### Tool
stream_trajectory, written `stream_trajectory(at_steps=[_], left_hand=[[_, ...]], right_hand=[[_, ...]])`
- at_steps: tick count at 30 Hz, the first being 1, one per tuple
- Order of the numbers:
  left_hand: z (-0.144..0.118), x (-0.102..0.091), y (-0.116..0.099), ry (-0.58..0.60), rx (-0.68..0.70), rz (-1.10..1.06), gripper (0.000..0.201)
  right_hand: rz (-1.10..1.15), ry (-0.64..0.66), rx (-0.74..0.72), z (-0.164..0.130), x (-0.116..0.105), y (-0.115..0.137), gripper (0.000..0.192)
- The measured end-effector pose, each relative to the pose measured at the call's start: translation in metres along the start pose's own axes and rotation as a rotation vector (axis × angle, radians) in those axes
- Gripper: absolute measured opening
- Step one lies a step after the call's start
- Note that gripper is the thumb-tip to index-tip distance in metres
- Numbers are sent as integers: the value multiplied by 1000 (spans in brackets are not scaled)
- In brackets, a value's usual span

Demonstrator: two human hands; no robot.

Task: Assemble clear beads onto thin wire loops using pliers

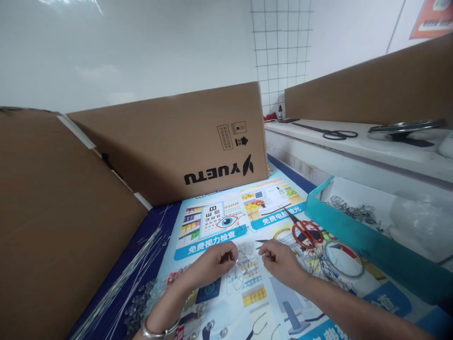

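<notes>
Both my hands are low over the poster-covered surface (212,302) right now. My left hand (212,262) and right hand (279,259) are each pinched on a thin wire piece (247,259) stretched between them, just above the poster. Red-handled scissors (304,232) lie just right of my right hand, with a wire ring (344,259) beside them. A bundle of straight wires (130,274) sits on the left, against the cardboard box (170,141). The teal tray (354,236) is on the right.
</notes>
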State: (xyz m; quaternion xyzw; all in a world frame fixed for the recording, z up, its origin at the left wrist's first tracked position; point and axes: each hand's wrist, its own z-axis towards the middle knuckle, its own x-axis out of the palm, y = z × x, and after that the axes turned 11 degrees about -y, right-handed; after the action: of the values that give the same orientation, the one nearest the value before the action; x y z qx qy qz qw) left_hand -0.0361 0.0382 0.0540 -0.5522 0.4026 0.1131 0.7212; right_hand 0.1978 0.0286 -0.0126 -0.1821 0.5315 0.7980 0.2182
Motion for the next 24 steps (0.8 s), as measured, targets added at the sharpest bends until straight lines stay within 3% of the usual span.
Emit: stream_trajectory(at_steps=[6, 11, 19, 24], left_hand=[[3, -14, 2, -107, -27, 5, 10], [4, -35, 17, -246, -61, 54, 6], [24, -81, 80, -420, -146, 154, 12], [50, -92, 122, -423, -204, 244, 29]], right_hand=[[-1, 12, -17, 2, -1, 1, 20], [-5, 18, -52, 2, -1, 1, 22], [-29, 48, -70, 1, -2, -1, 20], [-75, 74, -93, 0, 0, -3, 20]])
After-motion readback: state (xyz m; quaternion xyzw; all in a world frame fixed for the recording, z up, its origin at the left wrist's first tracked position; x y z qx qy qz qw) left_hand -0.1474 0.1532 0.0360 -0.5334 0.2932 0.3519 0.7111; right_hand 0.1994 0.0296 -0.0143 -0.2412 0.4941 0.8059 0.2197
